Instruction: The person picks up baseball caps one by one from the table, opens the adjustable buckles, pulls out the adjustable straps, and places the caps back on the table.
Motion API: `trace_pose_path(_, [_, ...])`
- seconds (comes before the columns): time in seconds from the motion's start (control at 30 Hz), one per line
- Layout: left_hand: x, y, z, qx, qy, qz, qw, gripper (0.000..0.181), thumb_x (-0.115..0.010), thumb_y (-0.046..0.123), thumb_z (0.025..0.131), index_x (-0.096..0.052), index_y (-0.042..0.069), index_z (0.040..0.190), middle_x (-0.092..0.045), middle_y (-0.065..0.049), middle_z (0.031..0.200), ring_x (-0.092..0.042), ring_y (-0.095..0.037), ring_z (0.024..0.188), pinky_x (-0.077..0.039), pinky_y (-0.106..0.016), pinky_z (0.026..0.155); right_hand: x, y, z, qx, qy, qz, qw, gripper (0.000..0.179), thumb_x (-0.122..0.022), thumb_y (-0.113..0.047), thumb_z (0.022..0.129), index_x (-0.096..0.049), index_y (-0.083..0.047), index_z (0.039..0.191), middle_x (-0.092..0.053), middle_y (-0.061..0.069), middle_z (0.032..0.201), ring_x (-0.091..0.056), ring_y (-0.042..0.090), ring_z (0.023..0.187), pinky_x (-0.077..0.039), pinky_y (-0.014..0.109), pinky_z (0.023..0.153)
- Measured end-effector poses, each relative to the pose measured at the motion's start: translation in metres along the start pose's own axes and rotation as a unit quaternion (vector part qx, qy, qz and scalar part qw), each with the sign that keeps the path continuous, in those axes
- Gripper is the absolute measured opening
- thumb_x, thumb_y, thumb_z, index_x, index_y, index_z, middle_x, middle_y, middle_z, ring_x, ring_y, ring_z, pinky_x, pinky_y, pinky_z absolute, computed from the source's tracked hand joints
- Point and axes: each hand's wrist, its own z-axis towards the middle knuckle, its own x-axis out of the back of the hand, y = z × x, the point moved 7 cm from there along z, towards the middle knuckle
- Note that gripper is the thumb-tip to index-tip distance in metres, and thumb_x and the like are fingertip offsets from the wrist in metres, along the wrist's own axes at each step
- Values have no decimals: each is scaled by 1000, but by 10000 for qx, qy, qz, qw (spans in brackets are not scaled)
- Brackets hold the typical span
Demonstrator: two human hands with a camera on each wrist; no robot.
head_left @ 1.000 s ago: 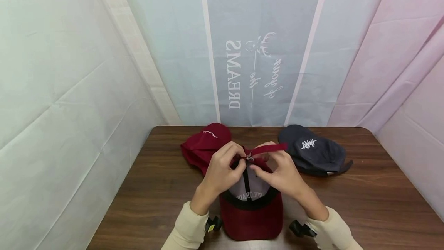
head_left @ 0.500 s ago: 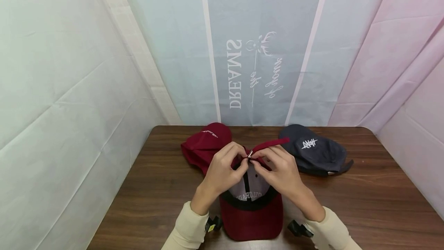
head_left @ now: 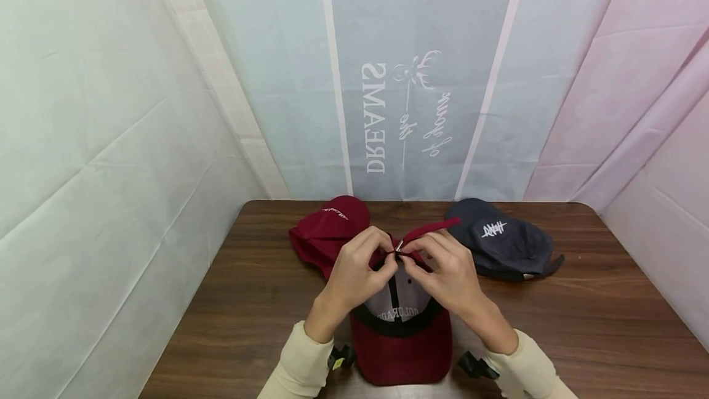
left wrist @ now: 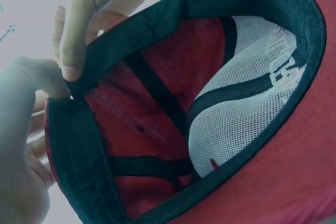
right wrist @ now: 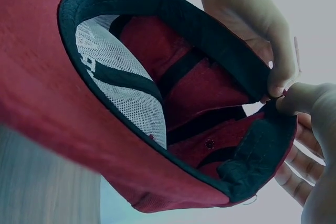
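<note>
A dark red baseball cap (head_left: 401, 350) lies upside down, brim towards the person, between the two hands. Its black sweatband (left wrist: 131, 35) and white mesh lining (left wrist: 241, 114) show in the wrist views. My left hand (head_left: 357, 273) pinches the back edge of the cap beside a small metal buckle (head_left: 399, 245). My right hand (head_left: 445, 266) pinches the closure strap just right of that buckle, fingertips almost touching the left ones. The loose end of the red strap (head_left: 432, 228) sticks up to the right, above the right hand. Exactly how the strap sits in the buckle is hidden by fingers.
Behind the left hand lies another red cap (head_left: 329, 226) with white lettering. A dark blue cap (head_left: 498, 239) lies at the back right, its strap pointing right. Brown wooden table (head_left: 238, 313) beneath; pale cloth hangings (head_left: 410, 17) stand behind and at the sides.
My right hand has closed in towards the buckle and now pinches there. The loose strap end has swung slightly upward. In the last half second hardly anything moved.
</note>
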Motion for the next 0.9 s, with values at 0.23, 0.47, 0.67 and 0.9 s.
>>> trace_pose_path(0.23, [0,0,-1,-20,11,5,10000,18,-71,-4,83,-63,9,91,-69,-4,95,-64,-14,84,-54,-21,72,0,0,0,-14,11,-15,10000,23,-87,-3,78,-77,-15,94,-76,-1,90,-59,12,76,-50,28,62])
trace_pose_path(0.47, [1,0,-1,-53,24,10,10000,15,-69,-4,83,-63,9,90,-69,-4,94,-65,-14,84,-55,-22,72,-1,0,0,0,52,-55,10000,18,-84,-6,80,-76,-15,93,-75,-1,89,-59,12,75,-50,25,63])
trace_pose_path(0.67, [1,-1,-1,-60,24,9,10000,13,-67,-2,85,-63,9,89,-69,-4,93,-65,-14,83,-55,-23,71,-1,0,0,27,94,-79,9999,20,-85,-4,78,-76,-15,92,-74,-2,89,-58,12,74,-49,23,63])
trace_pose_path(0.9, [1,-2,-3,-38,-8,-11,10000,10,-64,0,88,-61,10,88,-70,-5,92,-65,-14,82,-54,-22,69,-1,1,0,-4,119,-67,9999,21,-84,-2,78,-75,-15,92,-73,-1,89,-58,12,73,-48,21,63])
